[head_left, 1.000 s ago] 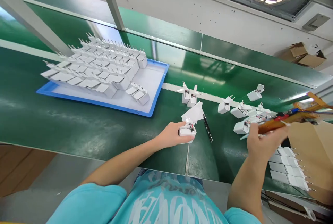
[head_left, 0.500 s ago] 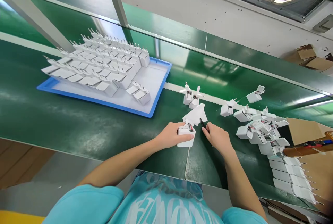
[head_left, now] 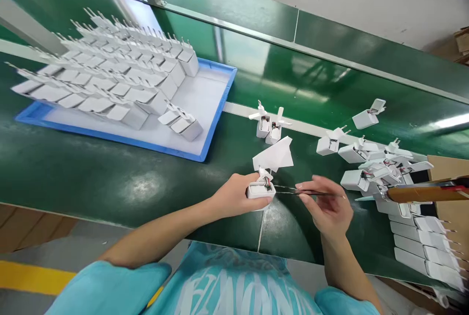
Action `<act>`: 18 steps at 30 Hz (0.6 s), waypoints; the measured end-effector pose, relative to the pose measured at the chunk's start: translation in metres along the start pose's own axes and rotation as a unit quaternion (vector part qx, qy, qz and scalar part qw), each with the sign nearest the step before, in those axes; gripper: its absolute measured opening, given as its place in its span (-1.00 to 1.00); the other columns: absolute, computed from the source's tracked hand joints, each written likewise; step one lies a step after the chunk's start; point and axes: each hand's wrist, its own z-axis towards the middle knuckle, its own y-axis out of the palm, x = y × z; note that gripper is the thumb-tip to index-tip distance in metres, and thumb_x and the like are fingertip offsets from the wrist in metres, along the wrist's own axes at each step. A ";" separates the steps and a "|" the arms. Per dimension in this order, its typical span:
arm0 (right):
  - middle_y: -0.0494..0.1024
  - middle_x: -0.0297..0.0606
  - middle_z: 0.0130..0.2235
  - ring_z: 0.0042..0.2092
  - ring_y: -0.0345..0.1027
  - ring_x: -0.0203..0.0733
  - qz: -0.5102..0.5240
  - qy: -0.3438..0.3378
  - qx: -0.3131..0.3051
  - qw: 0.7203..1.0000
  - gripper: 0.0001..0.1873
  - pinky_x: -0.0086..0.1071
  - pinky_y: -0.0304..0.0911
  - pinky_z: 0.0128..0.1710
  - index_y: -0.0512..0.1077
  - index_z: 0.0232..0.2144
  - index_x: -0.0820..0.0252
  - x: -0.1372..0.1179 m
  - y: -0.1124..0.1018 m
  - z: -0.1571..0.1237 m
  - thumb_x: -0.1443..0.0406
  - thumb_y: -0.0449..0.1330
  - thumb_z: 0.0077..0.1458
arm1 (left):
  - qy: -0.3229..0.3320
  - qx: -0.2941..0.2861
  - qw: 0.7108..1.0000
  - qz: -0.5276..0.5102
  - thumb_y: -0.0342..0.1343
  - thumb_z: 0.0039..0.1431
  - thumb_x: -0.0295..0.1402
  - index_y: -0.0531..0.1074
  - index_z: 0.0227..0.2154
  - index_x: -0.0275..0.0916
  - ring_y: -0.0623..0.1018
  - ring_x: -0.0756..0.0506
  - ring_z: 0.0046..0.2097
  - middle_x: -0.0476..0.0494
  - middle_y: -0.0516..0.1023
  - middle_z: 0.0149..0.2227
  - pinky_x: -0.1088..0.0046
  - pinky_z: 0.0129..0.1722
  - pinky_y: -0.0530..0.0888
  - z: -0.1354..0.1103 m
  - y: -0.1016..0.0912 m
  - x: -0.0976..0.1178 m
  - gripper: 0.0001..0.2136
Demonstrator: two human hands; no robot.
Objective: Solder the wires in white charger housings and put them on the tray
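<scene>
My left hand (head_left: 238, 194) is closed around a white plug adapter housing (head_left: 261, 190), held upright just over the bench. Its pronged cap is tipped open, and coloured wires show inside. My right hand (head_left: 328, 205) pinches dark tweezers (head_left: 293, 191), whose tips point left and reach the side of the housing. Just beyond the housing lies a piece of white paper (head_left: 274, 154). Behind the paper stand two more open adapters (head_left: 269, 127) with wires showing.
On the left, a blue-rimmed tray (head_left: 220, 105) holds many white adapters (head_left: 124, 71) in rows. More open adapters (head_left: 381, 166) are heaped at the right, beside a cardboard box (head_left: 447, 163). An orange-brown tool (head_left: 421, 194) hangs over that heap. The green bench (head_left: 146, 183) runs across.
My right hand has drawn back from the paper and turned, bringing the tweezers level beside the housing. My left hand still holds the adapter. The camera view has shifted downward and closer.
</scene>
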 end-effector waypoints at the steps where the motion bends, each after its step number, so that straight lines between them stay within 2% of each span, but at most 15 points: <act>1: 0.67 -0.24 -0.26 -0.24 0.60 -0.14 -0.011 -0.044 0.010 0.999 -0.57 -0.27 0.58 -0.30 0.44 -0.05 0.10 -0.001 -0.001 -0.002 0.52 0.28 0.03 | 0.006 0.001 1.000 0.014 0.17 0.07 -0.17 0.47 -0.31 -0.26 0.49 -0.03 -0.47 -0.01 0.52 -0.48 0.55 -0.47 0.34 0.000 0.001 -0.001 -0.75; 3: 0.67 -0.20 -0.24 -0.21 0.60 -0.09 -0.030 -0.121 0.006 0.992 -0.57 -0.22 0.60 -0.27 0.48 -0.09 0.15 -0.003 -0.002 -0.005 0.57 0.27 0.00 | 0.018 0.005 0.999 0.042 0.17 0.08 -0.17 0.44 -0.33 -0.24 0.51 -0.03 -0.47 -0.01 0.53 -0.48 0.55 -0.47 0.34 0.000 0.004 -0.004 -0.77; 6: 0.67 -0.10 -0.25 -0.17 0.61 -0.06 -0.075 -0.218 -0.048 0.972 -0.57 -0.23 0.62 -0.24 0.45 -0.05 0.33 -0.009 0.000 -0.007 0.60 0.27 -0.01 | 0.048 0.007 0.996 0.079 0.16 0.10 -0.19 0.40 -0.34 -0.23 0.53 -0.03 -0.46 -0.01 0.53 -0.47 0.56 -0.47 0.34 -0.001 0.008 -0.009 -0.79; 9: 0.67 -0.05 -0.26 -0.11 0.59 -0.07 -0.142 -0.279 -0.088 0.946 -0.73 -0.30 0.62 -0.19 0.48 -0.15 0.41 -0.015 0.004 -0.005 0.55 0.26 0.05 | 0.085 0.004 0.990 0.114 0.14 0.12 -0.20 0.35 -0.37 -0.23 0.51 -0.02 -0.48 -0.01 0.51 -0.49 0.55 -0.49 0.31 -0.003 0.010 -0.011 -0.80; 11: 0.67 -0.06 -0.27 -0.07 0.58 -0.09 -0.170 -0.293 -0.092 0.936 -0.82 -0.33 0.60 -0.14 0.49 -0.22 0.40 -0.019 0.006 -0.005 0.53 0.25 0.07 | 0.106 0.002 0.985 0.134 0.13 0.13 -0.20 0.32 -0.39 -0.22 0.49 -0.02 -0.50 0.00 0.49 -0.51 0.55 -0.51 0.30 -0.004 0.010 -0.011 -0.80; 14: 0.67 -0.06 -0.27 -0.05 0.57 -0.08 -0.188 -0.288 -0.105 0.933 -0.84 -0.31 0.59 -0.08 0.49 -0.25 0.40 -0.023 0.007 -0.006 0.53 0.27 0.05 | 0.130 -0.003 0.980 0.152 0.12 0.15 -0.21 0.34 -0.35 -0.23 0.48 -0.01 -0.51 0.00 0.50 -0.50 0.55 -0.51 0.32 -0.005 0.010 -0.011 -0.82; 18: 0.68 -0.14 -0.24 -0.04 0.56 -0.11 -0.196 -0.283 -0.126 0.930 -0.88 -0.29 0.59 -0.09 0.50 -0.28 0.30 -0.027 0.005 -0.007 0.50 0.24 0.10 | 0.157 0.004 0.972 0.177 0.08 0.17 -0.22 0.36 -0.33 -0.24 0.47 0.00 -0.51 -0.01 0.50 -0.50 0.55 -0.50 0.34 -0.006 0.012 -0.012 -0.83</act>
